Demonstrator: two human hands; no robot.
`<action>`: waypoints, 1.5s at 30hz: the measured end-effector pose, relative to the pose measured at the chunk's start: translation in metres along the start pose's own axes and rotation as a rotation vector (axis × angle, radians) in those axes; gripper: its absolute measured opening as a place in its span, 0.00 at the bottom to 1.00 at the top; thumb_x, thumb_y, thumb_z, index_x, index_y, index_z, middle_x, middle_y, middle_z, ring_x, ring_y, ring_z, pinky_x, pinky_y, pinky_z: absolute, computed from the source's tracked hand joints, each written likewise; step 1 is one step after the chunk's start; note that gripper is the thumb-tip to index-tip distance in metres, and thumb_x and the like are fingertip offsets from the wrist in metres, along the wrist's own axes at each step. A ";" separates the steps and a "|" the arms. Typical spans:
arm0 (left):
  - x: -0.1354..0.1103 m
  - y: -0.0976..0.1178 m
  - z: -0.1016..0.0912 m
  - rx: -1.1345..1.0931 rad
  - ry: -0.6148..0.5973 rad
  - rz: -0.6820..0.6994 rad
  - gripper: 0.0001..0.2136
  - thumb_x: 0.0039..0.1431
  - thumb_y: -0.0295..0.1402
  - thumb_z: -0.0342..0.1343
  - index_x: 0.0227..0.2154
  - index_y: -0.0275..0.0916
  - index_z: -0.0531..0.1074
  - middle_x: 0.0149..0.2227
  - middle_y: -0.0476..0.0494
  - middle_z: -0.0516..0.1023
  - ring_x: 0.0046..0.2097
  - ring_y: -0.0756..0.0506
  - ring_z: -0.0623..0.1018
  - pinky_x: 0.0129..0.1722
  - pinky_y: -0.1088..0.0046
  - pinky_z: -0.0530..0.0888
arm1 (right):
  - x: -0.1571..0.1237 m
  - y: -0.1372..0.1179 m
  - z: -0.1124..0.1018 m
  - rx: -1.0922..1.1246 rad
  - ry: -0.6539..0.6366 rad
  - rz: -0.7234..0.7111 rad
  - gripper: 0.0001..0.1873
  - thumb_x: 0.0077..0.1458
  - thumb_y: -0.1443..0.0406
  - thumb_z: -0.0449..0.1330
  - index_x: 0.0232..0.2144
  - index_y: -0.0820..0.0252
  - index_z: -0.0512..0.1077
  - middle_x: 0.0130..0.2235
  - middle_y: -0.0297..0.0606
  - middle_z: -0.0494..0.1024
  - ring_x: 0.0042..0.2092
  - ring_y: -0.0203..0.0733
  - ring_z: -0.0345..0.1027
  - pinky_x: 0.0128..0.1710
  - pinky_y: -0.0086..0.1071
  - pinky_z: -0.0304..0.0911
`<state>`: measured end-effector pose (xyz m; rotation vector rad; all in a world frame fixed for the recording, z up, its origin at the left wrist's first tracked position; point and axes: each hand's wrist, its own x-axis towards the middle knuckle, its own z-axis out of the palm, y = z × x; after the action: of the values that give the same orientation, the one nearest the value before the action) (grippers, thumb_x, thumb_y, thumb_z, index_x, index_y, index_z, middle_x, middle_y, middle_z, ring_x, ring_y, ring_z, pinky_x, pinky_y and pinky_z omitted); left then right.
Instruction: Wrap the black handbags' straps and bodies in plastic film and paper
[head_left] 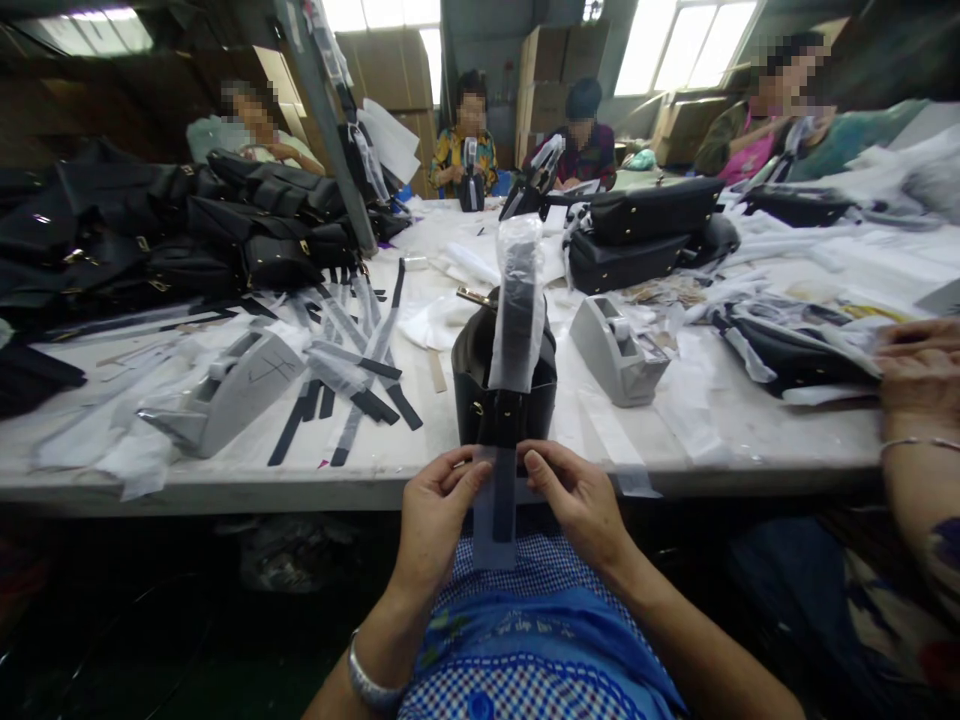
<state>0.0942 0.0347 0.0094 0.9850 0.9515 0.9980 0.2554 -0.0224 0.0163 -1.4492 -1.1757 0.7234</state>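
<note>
A black handbag (480, 375) stands upright at the table's near edge, straight in front of me. Its handle (519, 300) rises above it, wrapped in clear plastic. A black strap in a clear plastic sleeve (501, 505) hangs from the bag's front, down over the table edge toward my lap. My left hand (433, 520) pinches the sleeve's left edge with thumb and fingers. My right hand (576, 498) pinches its right edge, thumb on top.
Two grey tape dispensers (619, 350) (232, 385) flank the bag. Several wrapped black straps (352, 360) lie to the left, and piles of black bags (187, 235) (645, 235) sit behind. Other people sit around the table; one person's hand (922, 370) rests at the right.
</note>
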 end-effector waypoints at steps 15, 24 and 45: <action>0.001 -0.003 0.011 -0.004 0.028 0.155 0.16 0.56 0.40 0.65 0.45 0.39 0.76 0.45 0.42 0.82 0.48 0.44 0.80 0.48 0.72 0.74 | 0.027 -0.019 0.011 -0.092 -0.030 -0.050 0.12 0.58 0.57 0.63 0.31 0.59 0.77 0.30 0.35 0.80 0.32 0.39 0.73 0.32 0.29 0.66; -0.007 -0.013 0.018 0.195 0.174 0.389 0.07 0.59 0.36 0.63 0.38 0.39 0.79 0.36 0.45 0.81 0.38 0.46 0.80 0.39 0.73 0.77 | 0.032 -0.021 0.017 -0.067 -0.026 -0.055 0.15 0.57 0.55 0.63 0.27 0.60 0.78 0.27 0.36 0.78 0.29 0.38 0.71 0.29 0.28 0.64; -0.034 -0.002 -0.017 0.751 0.099 0.876 0.12 0.63 0.25 0.56 0.48 0.42 0.75 0.42 0.45 0.81 0.43 0.47 0.81 0.47 0.75 0.76 | 0.034 -0.023 0.014 0.191 -0.183 0.093 0.19 0.57 0.54 0.63 0.22 0.62 0.75 0.20 0.32 0.73 0.24 0.33 0.66 0.26 0.26 0.61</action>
<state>0.0703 0.0054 0.0088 2.1084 1.0066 1.4407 0.2478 0.0122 0.0409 -1.3044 -1.1485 1.0227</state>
